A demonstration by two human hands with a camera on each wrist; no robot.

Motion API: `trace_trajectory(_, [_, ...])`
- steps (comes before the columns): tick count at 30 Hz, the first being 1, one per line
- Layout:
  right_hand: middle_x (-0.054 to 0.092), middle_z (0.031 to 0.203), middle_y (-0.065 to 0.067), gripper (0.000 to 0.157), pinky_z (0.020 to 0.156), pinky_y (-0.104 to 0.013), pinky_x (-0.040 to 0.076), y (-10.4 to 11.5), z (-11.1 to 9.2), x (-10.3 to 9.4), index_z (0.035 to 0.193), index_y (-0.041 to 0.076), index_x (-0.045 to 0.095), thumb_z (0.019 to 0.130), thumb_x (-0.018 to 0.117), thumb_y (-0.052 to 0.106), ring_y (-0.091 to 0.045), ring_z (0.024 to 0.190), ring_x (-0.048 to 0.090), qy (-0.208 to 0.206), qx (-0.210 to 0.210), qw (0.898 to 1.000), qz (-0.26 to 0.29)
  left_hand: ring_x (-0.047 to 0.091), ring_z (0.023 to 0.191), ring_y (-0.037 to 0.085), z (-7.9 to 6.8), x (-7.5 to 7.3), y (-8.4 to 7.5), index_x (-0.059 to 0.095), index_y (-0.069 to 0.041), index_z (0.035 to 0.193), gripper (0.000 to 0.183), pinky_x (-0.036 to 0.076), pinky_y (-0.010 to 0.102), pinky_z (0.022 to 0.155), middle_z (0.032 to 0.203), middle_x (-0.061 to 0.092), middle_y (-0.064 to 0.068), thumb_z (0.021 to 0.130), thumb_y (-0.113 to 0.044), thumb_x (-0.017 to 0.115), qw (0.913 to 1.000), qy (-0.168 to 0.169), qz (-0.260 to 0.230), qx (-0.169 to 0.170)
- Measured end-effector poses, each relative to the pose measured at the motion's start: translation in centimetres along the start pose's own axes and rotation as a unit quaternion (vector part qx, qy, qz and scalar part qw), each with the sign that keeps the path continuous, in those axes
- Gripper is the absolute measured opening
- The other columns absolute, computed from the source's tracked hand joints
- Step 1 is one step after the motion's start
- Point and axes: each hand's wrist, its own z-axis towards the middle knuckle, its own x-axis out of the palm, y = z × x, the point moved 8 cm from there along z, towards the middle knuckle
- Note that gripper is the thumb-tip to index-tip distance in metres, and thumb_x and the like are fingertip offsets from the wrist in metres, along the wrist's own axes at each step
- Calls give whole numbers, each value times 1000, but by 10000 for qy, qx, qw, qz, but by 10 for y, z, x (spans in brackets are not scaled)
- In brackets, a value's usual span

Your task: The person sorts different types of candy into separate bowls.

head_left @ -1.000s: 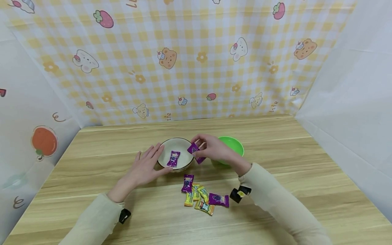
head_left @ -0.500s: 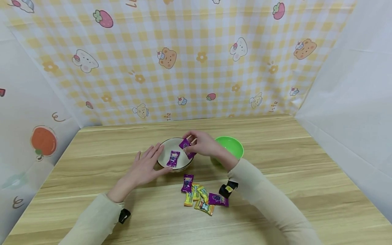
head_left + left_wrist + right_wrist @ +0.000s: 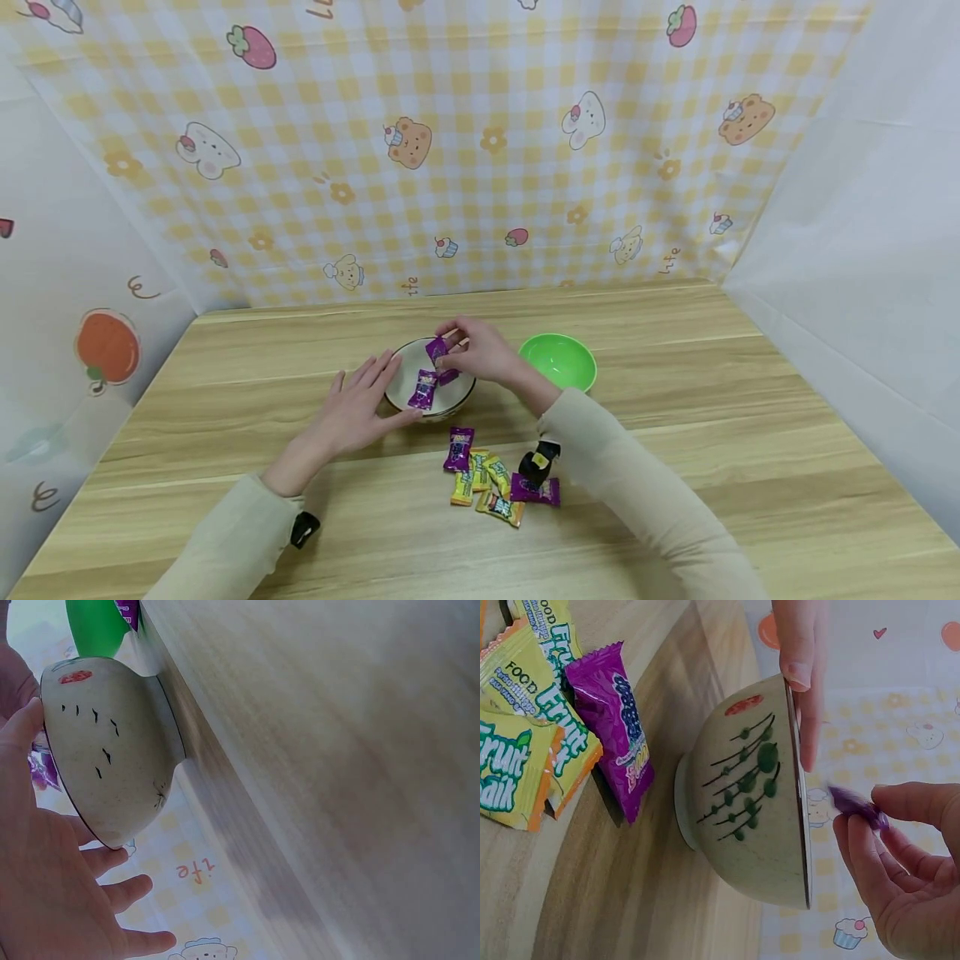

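Observation:
My right hand [image 3: 480, 352] pinches a purple wrapped candy [image 3: 437, 352] between thumb and fingers, over the right side of a cream bowl [image 3: 450, 409]. In the right wrist view that candy [image 3: 855, 808] is just above the bowl's dark rim. Another purple candy [image 3: 423, 389] lies inside the bowl. My left hand [image 3: 351, 421] rests against the bowl's left side, its fingers and thumb spread straight along the rim. In the left wrist view the bowl [image 3: 105, 750] shows its painted outer wall between thumb and index finger, with the other fingers extended.
In front of the bowl lie several yellow wrapped candies [image 3: 481, 471] and two purple ones, one purple candy [image 3: 459, 450] nearer the bowl and the other purple candy [image 3: 543, 492] under the right wrist strap. A green bowl [image 3: 558, 362] stands right of the cream one.
My right hand has moved left with the pinched purple candy, from the cream bowl's right rim to over its inside. More of the green bowl shows. The left hand has stayed in place.

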Motion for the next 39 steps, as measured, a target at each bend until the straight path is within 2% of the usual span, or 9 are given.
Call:
trace_trajectory(6, [57,93,-11,34,63,-25,50,1,-3,-1,112,0,52,80,64,5,-19,80,58,61,-200,9997,148,15,128,33,0,0,1,21,-8,141,91,7,60,96,144,17,10,76,-70,39,10000,10,-22,-32])
trace_trajectory(12, [59,91,-9,26,63,-24,49,4,-11,-5,104,5,55,80,65,7,-17,78,58,124,-458,9987,-163,15,128,33,0,0,1,21,-8,141,92,6,60,96,144,17,11,76,-70,39,10000,15,-49,-51])
trace_trajectory(21, [59,86,-3,24,66,-22,48,5,-33,-9,102,6,57,79,66,10,-13,75,57,310,-819,9941,-637,15,128,34,-1,-2,-1,21,-7,141,91,5,60,96,144,17,11,77,-69,40,9999,13,-105,-38])
trace_trajectory(31, [59,88,-6,25,69,-21,47,0,-60,-14,104,1,56,80,63,5,-11,76,57,597,-1237,9864,-899,16,128,34,0,-1,0,20,-7,141,92,5,60,96,144,16,11,76,-70,40,10000,12,-70,-26])
trace_trajectory(39, [60,88,-10,26,68,-21,48,-13,-83,-14,103,1,56,79,64,4,-11,76,57,814,-1274,9815,-1172,16,128,34,0,-1,0,20,-8,141,91,5,60,96,144,15,11,76,-70,39,10000,3,-55,-5])
